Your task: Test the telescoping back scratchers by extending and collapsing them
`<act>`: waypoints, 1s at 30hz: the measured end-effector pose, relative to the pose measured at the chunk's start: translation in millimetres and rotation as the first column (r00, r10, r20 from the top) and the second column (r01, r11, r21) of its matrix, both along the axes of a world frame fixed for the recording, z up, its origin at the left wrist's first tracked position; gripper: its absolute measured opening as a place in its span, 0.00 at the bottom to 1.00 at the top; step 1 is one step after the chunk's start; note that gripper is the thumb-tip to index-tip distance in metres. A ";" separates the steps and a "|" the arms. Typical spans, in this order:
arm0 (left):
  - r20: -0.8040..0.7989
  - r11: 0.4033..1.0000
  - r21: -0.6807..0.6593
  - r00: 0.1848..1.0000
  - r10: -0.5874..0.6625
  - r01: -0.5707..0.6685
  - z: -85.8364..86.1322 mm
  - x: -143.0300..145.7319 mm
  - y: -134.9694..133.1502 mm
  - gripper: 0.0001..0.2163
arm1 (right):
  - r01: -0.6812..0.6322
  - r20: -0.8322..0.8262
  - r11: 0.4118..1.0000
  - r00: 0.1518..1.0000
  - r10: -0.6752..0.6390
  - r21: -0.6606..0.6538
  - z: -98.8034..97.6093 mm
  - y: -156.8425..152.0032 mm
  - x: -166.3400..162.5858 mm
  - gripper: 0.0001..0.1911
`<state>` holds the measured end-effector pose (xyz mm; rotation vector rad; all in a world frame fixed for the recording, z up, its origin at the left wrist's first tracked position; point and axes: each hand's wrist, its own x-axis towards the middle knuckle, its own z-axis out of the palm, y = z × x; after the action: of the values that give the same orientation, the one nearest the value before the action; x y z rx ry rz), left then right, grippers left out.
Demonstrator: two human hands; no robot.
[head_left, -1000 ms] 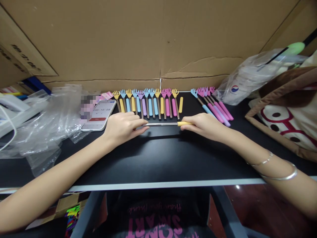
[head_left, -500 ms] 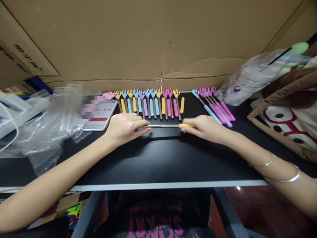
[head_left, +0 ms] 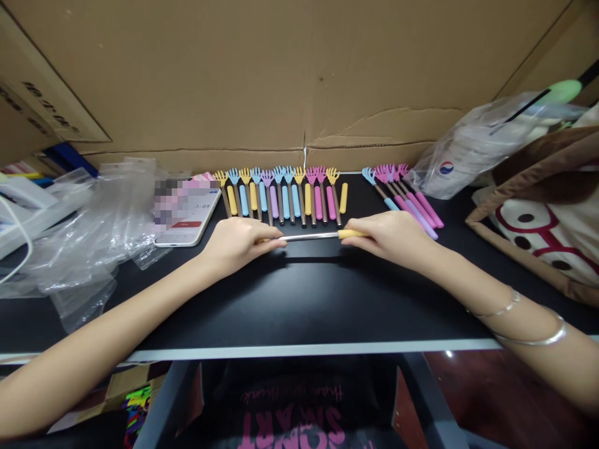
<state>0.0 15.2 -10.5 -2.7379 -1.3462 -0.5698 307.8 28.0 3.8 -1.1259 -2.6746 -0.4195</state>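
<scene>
Between my two hands a back scratcher is held nearly level, just above the black desk. My left hand is closed around its head end, so the claw is mostly hidden. The fingers of my right hand grip the yellow handle at the other end. The thin metal rod shows bare between them. Behind lies a row of several back scratcher heads on metal rods, with loose coloured handles such as a pink one among them. Several scratchers with handles fitted lie together behind my right hand.
To the left are a phone showing a timer and a pile of clear plastic bags. A bagged drink cup and a brown-edged cloth bag stand at the right. Cardboard walls the back; the desk's pale edge runs in front.
My right hand has turned slightly and risen a little, with the handle still in its grip. The rod now tilts slightly up toward the right. My left hand has hardly moved.
</scene>
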 end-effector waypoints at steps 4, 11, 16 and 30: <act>0.020 0.984 -0.176 0.999 0.042 -0.037 2.9 1.6 -0.7 0.18 | -0.023 -0.022 0.998 0.999 0.024 0.053 2.3 -1.9 -1.2 0.30; 0.061 0.999 -0.052 0.998 -0.001 0.004 0.6 2.6 -1.6 0.16 | 0.019 0.016 1.000 1.000 -0.020 0.018 2.6 -3.7 -3.1 0.31; 0.022 0.982 0.190 1.000 -0.013 0.008 -2.8 2.9 -2.0 0.16 | 0.050 0.036 0.998 0.998 -0.049 -0.033 2.1 -2.9 -3.9 0.32; -0.171 0.810 0.561 0.981 -0.088 0.170 8.4 2.8 -9.5 0.15 | 0.047 -0.061 0.915 0.995 -0.078 -0.400 6.3 -4.8 -9.5 0.26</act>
<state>2.8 5.7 -2.1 -2.3175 -0.7834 -0.6513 298.3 23.3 10.1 -1.3036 -2.7332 0.1715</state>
